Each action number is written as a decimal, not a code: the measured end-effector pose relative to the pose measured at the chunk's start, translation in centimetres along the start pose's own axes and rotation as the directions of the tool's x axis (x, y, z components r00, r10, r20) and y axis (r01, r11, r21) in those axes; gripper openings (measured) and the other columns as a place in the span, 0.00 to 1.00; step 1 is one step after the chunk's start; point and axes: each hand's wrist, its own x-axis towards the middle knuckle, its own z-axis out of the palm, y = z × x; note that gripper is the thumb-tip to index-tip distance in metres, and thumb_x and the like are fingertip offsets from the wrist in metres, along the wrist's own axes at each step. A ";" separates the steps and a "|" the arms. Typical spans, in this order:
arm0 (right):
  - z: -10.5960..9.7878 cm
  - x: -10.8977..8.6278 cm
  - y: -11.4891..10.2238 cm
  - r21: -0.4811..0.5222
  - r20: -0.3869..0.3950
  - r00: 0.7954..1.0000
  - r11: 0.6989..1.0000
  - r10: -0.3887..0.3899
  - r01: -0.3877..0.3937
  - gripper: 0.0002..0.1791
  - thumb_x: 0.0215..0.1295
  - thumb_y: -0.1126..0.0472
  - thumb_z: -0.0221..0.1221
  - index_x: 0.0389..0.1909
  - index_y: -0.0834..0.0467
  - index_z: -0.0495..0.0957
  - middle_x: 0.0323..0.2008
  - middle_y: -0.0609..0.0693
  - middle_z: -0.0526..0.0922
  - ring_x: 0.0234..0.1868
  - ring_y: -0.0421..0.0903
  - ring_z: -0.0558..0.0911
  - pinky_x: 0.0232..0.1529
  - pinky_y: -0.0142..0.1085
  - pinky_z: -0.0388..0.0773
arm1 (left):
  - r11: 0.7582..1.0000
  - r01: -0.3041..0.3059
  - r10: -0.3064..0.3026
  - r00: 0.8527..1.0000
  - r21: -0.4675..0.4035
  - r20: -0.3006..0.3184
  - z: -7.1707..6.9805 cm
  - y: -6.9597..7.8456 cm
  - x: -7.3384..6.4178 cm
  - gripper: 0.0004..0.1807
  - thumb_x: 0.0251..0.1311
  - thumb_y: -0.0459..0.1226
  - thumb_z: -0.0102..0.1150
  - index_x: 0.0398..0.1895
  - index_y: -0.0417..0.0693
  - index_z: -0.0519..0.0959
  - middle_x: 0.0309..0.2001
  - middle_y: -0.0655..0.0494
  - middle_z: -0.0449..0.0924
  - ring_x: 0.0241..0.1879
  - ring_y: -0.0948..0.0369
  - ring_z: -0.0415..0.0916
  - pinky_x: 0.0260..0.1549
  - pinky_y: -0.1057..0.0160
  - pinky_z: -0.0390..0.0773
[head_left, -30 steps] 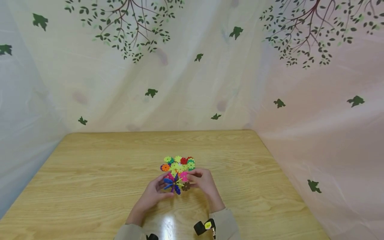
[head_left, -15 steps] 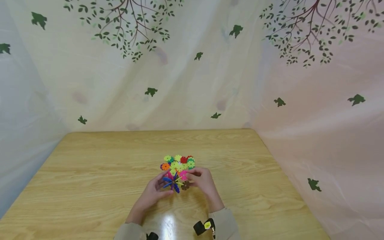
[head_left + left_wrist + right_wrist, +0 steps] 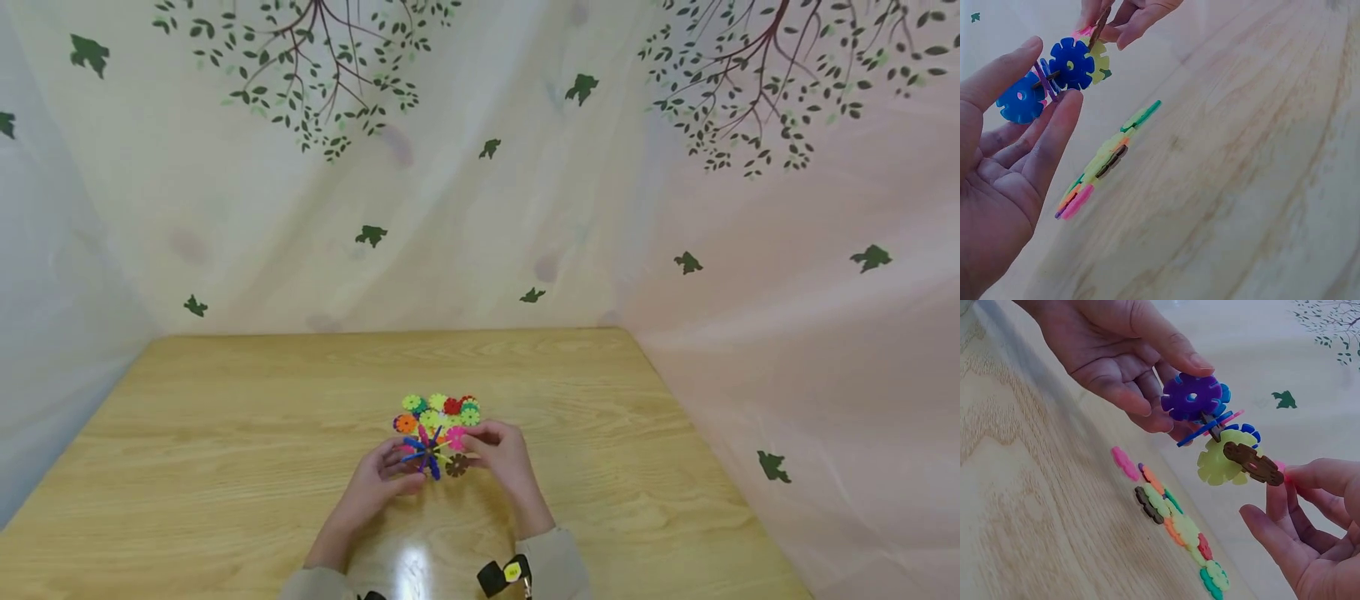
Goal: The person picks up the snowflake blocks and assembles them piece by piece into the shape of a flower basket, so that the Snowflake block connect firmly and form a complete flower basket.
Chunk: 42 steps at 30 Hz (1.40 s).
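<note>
Between my two hands is a build of slotted snowflake discs joined edge to edge, clear of the table. Blue discs point(image 3: 1072, 64), a purple disc point(image 3: 1191, 397), a pale yellow disc point(image 3: 1216, 464) and a brown disc point(image 3: 1252, 464) make it up. My left hand point(image 3: 372, 483) holds the build at its purple and blue end, thumb on one side and fingers on the other. With thumb and forefinger, my right hand point(image 3: 506, 462) pinches a pink disc point(image 3: 455, 437) beside the brown one. In the right wrist view that pink disc is mostly hidden by the fingers.
A pile of loose discs point(image 3: 1185, 528) in yellow, orange, green, red, brown and pink lies on the wooden table point(image 3: 225, 417) just beyond my hands. A cloth backdrop point(image 3: 450, 192) with printed leaves hangs behind the table and along its sides.
The snowflake build has turned a little in my left hand, so a pink petal now shows at its top. Both hands keep their hold; the head view has shifted slightly.
</note>
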 end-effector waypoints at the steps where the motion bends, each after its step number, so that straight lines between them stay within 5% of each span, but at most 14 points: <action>1: 0.0 0.0 0.0 -0.003 -0.002 1.000 1.000 -0.004 0.004 0.10 0.65 0.66 0.60 0.44 0.67 0.81 0.41 0.59 0.84 0.35 0.40 0.82 0.39 0.38 0.87 | 1.000 0.005 -0.005 1.000 -0.009 -0.006 0.0 0.0 0.0 0.39 0.53 0.31 0.68 0.66 0.29 0.60 0.56 0.29 0.74 0.53 0.46 0.78 0.49 0.64 0.83; 9: 0.2 -0.3 -0.4 -0.055 -0.005 0.997 0.995 -0.082 0.081 0.09 0.63 0.69 0.61 0.43 0.68 0.82 0.41 0.62 0.84 0.35 0.40 0.82 0.38 0.36 0.87 | 0.999 -0.012 0.013 1.000 -0.043 0.005 0.0 -0.3 0.2 0.39 0.51 0.29 0.67 0.66 0.31 0.61 0.56 0.30 0.74 0.48 0.57 0.80 0.46 0.67 0.83; 20: -0.1 -0.4 -0.6 -0.133 0.034 0.993 0.984 -0.116 0.119 0.08 0.66 0.65 0.59 0.43 0.64 0.81 0.40 0.60 0.84 0.36 0.41 0.82 0.35 0.35 0.86 | 0.988 -0.148 0.145 0.988 0.045 0.056 0.1 -0.2 0.0 0.31 0.50 0.30 0.68 0.58 0.35 0.69 0.54 0.34 0.76 0.46 0.71 0.78 0.51 0.67 0.81; 31: -0.1 -0.3 -0.5 -0.131 0.064 0.993 0.985 -0.104 0.112 0.10 0.66 0.65 0.58 0.45 0.65 0.80 0.41 0.61 0.82 0.37 0.42 0.81 0.33 0.37 0.87 | 0.984 -0.179 0.176 0.982 0.024 0.071 0.2 -0.3 0.0 0.30 0.50 0.29 0.67 0.58 0.33 0.68 0.56 0.30 0.74 0.46 0.72 0.78 0.49 0.66 0.82; 42: 0.3 -0.4 -0.2 -0.255 0.115 0.984 0.953 -0.134 0.160 0.09 0.65 0.60 0.61 0.42 0.62 0.80 0.39 0.57 0.84 0.40 0.43 0.80 0.35 0.29 0.82 | 0.985 -0.174 0.172 0.981 0.009 0.090 0.3 0.0 -0.2 0.29 0.50 0.29 0.68 0.56 0.30 0.68 0.54 0.30 0.74 0.47 0.71 0.78 0.51 0.67 0.81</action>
